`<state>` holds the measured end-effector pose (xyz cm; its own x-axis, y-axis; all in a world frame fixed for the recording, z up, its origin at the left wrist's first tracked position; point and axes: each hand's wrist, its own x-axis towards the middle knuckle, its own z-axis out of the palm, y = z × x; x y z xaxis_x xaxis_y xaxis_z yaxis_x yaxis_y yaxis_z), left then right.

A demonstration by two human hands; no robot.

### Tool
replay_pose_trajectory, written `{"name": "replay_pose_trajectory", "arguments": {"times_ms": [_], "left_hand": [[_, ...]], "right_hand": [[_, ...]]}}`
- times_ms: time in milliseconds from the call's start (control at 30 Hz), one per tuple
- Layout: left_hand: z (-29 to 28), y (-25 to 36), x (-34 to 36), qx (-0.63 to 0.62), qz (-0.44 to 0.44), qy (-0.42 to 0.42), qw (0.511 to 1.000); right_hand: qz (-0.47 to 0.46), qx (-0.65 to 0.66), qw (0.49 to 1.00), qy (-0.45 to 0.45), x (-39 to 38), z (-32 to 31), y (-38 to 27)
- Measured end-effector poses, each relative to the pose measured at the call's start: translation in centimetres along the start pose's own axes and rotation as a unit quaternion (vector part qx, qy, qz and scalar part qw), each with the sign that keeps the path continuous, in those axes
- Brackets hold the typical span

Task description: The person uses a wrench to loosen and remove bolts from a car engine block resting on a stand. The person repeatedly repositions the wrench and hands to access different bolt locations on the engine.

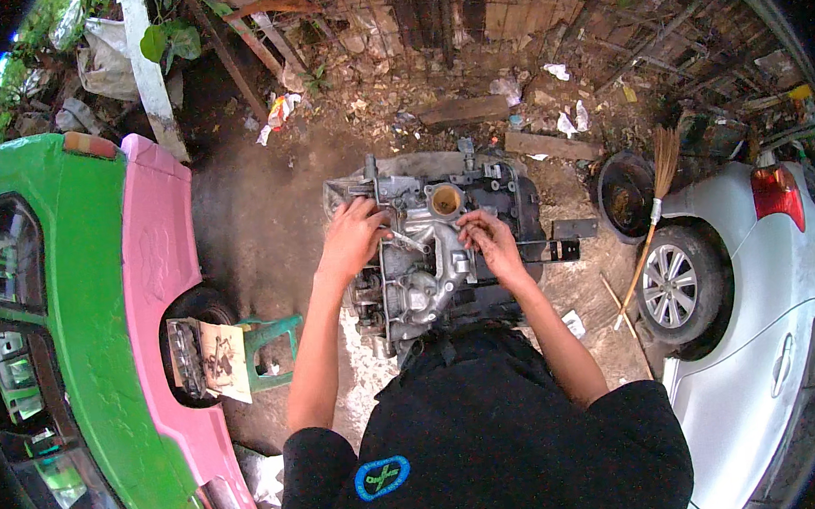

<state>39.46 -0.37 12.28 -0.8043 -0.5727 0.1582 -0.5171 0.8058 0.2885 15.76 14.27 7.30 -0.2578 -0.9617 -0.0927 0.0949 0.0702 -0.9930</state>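
A greasy metal car engine (420, 296) stands in front of me, with silver castings on its left and middle and darker parts on its right. Near its top is a round opening with a tan inside (444, 200). My left hand (356, 236) rests at the engine's left side, fingers curled over its edge; what they grip is hidden. A short silver rod-like piece (408, 242) lies just right of those fingertips. Over the right half, below the round opening, my right hand (489, 242) has its fingers bent together. Anything between them is too small to make out.
A green and pink vehicle (151, 217) stands at left, a silver car (742, 247) at right. Beside the pink panel is a green stool (276, 346) with cardboard (225, 365) carrying metal parts. A broom (657, 206) leans near a black basin (621, 195). Wood planks (552, 144) and litter lie beyond.
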Motion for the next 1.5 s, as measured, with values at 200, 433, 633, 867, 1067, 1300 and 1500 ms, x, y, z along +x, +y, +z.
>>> {"name": "replay_pose_trajectory", "arguments": {"times_ms": [200,433,633,867,1067,1300,1500], "left_hand": [[1.3,3.5,-4.9,0.04,-0.119,0.03,0.992],[2.9,5.7,-5.9,0.03,-0.169,0.035,0.985],[2.7,7.1,-5.4,0.054,-0.188,-0.008,0.981],[2.8,8.1,-4.8,0.053,-0.191,0.045,0.979],[2.6,8.0,-4.3,0.049,-0.173,0.027,0.983],[2.8,5.8,-3.4,0.035,-0.144,-0.005,0.989],[3.2,1.8,0.2,0.093,0.093,0.023,0.991]], "right_hand": [[0.0,-0.019,1.0,0.002,0.1,-0.1,0.1],[0.007,-0.002,1.0,-0.004,0.3,-0.1,0.3],[0.006,-0.005,1.0,0.0,0.2,0.0,0.2],[0.004,0.004,1.0,-0.002,0.0,0.0,0.2],[-0.004,0.013,1.0,-0.006,0.0,-0.1,0.6],[-0.01,-0.007,1.0,-0.004,0.1,-0.2,0.9],[-0.005,-0.012,1.0,0.004,0.2,0.0,0.7]]}}
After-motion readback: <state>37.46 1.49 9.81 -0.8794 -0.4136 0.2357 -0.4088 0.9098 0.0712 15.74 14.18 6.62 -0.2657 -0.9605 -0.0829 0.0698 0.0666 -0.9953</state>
